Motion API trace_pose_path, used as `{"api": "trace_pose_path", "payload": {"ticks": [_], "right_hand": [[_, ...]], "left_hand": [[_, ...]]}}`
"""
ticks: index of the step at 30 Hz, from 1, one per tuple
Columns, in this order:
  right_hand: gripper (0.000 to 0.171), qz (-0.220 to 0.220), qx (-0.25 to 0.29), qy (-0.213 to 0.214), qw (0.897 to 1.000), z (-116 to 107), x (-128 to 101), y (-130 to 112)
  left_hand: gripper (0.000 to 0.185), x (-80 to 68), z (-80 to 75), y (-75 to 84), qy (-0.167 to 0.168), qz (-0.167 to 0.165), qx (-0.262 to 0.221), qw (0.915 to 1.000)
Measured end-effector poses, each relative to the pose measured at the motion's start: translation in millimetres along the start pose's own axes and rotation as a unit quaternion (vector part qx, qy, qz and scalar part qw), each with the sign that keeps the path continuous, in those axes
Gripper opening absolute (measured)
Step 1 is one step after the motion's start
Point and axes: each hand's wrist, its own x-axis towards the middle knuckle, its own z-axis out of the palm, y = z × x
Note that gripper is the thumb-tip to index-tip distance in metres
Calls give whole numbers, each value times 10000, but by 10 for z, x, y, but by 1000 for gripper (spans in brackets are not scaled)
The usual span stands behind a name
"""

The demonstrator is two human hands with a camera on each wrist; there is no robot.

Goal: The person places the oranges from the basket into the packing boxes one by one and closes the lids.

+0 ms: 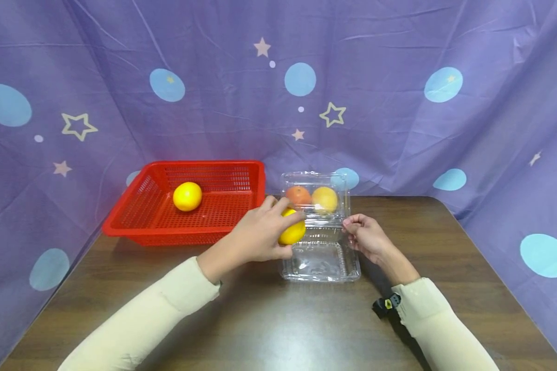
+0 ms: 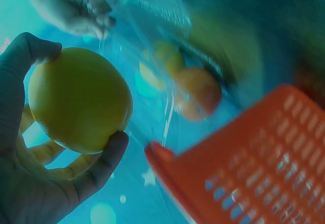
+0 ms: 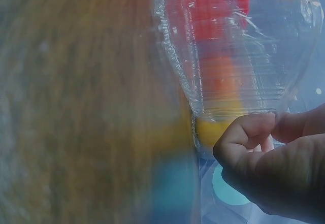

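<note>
My left hand [image 1: 255, 237] grips a yellow orange [image 1: 292, 232] at the clear box [image 1: 322, 263], where two fruits [image 1: 312, 198] already sit; my right hand [image 1: 366, 237] pinches its edge. One orange [image 1: 187, 196] waits in the red basket [image 1: 134, 214].

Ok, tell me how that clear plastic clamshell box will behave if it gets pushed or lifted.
The clear clamshell box looks thin and crinkly, so it probably flexes rather than staying stiff. It seems light: the right hand steadies its edge, likely so it won't slide on the table. The two fruits in the back half may roll and shift its balance.
</note>
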Motion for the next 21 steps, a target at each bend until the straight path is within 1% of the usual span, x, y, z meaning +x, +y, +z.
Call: {"api": "trace_pose_path", "payload": {"ticks": [5,8,16,21], "right_hand": [[13,-2,-51,-5,10000,7,6,1],[11,1,-39,3,10000,8,11,7],[9,49,-58,40,10000,-1,16,27],[9,76,-135,92,9998,19,21,37]], "left_hand": [[61,43,132,150,-278,102,-82,9995],[62,58,206,213,-383,105,-192,9990],[63,95,348,329,-482,88,-375,9981],[64,96,443,363,-602,93,-450,9971]]}}
